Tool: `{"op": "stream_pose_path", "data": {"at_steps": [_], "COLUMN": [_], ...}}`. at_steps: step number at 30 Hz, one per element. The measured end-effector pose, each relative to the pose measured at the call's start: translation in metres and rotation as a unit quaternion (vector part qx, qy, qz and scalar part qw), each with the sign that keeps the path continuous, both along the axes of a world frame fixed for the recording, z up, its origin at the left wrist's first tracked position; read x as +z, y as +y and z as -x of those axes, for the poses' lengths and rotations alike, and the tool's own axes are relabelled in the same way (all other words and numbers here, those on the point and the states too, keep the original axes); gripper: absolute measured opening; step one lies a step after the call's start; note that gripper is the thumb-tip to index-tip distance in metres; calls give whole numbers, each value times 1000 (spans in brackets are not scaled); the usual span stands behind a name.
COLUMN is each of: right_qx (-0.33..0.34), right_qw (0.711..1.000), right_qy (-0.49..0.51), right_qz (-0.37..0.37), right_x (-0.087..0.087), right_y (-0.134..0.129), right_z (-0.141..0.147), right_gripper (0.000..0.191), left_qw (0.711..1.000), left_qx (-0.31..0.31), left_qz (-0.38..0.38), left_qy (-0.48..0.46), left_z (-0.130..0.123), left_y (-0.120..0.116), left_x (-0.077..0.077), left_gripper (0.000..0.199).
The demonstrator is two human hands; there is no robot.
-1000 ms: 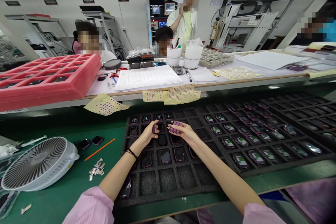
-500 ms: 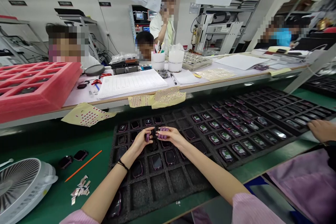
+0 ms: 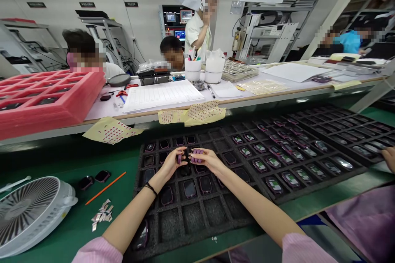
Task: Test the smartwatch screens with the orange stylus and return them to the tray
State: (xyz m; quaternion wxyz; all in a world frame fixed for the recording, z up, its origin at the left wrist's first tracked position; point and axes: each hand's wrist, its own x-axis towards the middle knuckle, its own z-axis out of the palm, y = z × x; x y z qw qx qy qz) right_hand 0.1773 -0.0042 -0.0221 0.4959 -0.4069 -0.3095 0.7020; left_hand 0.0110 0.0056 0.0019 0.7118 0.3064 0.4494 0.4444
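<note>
Over a black foam tray [image 3: 169,227], my left hand [image 3: 173,161] pinches a purple watch case [image 3: 180,158]. Close to its right, my right hand [image 3: 207,159] holds several small purple pieces [image 3: 196,155] side by side. A narrow gap separates the two hands. Dark watches with purple frames lie in the tray compartments around and below them, among them one watch [image 3: 189,188] just under my hands. Farther right, several watches [image 3: 273,185] show green and white screens or labels.
A white fan [image 3: 37,213], an orange stick [image 3: 105,188], two dark watches [image 3: 94,179] and silvery strips [image 3: 102,214] lie left on the green table. Behind runs a raised shelf with papers [image 3: 163,95] and a red foam tray [image 3: 77,104]. Another person's hand [image 3: 389,158] is at right.
The camera view has turned slightly left, so most things appear farther right. Both hands keep their hold over the tray. The other person's hand at right shows less.
</note>
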Motion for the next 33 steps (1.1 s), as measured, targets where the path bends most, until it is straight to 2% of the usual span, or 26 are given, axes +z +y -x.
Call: {"op": "stream_pose_path", "data": {"at_steps": [7,11,16,22,33], "right_qx": [-1,-3,-9,-12,-17], "right_qw": [1000,1000,1000,1000,1000], "right_qy": [-5,-13,-14,-8,3], "right_qz": [-21,3,-26,-5,-15], "right_x": [3,1,1,3,2], "right_y": [-4,-3,-4,-3,-1], "right_z": [0,0,0,1,1], "right_gripper": [42,44,42,45,45], "left_qw": [1000,999,999,999,998], "left_qx": [28,38,42,43,53], "left_qz": [-6,-3,-18,-7,-7], "left_qy": [-7,-5,-10,-20,-19], "left_z": [3,2,3,4,2], "left_y": [1,-1,0,5,2], "left_x": [-4,-3,-3,-7,-3], "left_gripper": [25,25,25,26,25]}}
